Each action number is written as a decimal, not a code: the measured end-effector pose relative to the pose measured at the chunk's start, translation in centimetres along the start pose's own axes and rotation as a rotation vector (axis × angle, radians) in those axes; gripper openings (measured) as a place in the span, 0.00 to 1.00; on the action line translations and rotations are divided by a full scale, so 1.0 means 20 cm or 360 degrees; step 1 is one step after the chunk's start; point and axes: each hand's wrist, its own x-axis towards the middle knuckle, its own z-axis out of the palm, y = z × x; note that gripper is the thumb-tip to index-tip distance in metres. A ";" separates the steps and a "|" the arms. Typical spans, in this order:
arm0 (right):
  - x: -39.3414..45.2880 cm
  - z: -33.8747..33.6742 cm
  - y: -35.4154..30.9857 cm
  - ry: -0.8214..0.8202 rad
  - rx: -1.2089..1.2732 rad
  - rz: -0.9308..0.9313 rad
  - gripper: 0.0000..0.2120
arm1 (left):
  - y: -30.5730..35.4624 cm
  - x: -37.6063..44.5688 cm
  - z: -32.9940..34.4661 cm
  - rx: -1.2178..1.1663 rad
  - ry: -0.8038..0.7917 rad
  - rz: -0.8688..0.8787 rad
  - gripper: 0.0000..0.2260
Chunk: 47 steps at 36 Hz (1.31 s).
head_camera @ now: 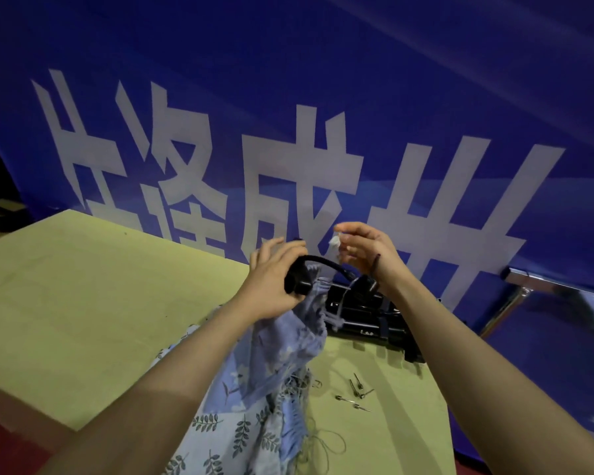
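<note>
My left hand (274,275) is raised above the table and grips the black end block of a curved black tool (323,262), with a light blue leaf-print cloth (275,365) bunched under it and hanging down to the table. The tool's thin black arc runs right to a second black end near my right wrist. My right hand (364,248) is held up beside it, its fingertips pinching a small white scrap (335,242). A pale thread hangs from the cloth's upper edge.
The yellow-green table (83,286) ends against a blue banner (288,97) with large white characters. A black case (374,317) lies on the table behind the cloth. Several small metal pins (354,394) and loose thread (326,443) lie at the front right. A chrome frame (528,286) stands right.
</note>
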 end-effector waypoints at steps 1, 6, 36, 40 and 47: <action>0.01 0.02 -0.02 0.0009 -0.0026 -0.0018 0.12 | 0.01 0.00 -0.01 -0.0018 -0.0029 0.0062 0.24; 0.05 0.06 -0.12 0.0085 -0.0723 -0.0235 0.21 | 0.05 0.01 -0.07 0.0153 -0.0337 0.0299 0.28; 0.06 0.37 -0.36 0.0570 -0.0638 -0.0821 0.20 | 0.26 0.30 -0.14 -0.0045 -0.0484 -0.0640 0.15; 0.01 0.34 -0.45 0.0638 -0.0577 -0.0956 0.20 | 0.34 0.32 -0.18 -0.0058 -0.0365 -0.0670 0.17; -0.13 0.23 -0.66 0.0746 -0.0715 -0.1229 0.25 | 0.61 0.42 -0.24 0.0044 -0.0363 -0.0644 0.19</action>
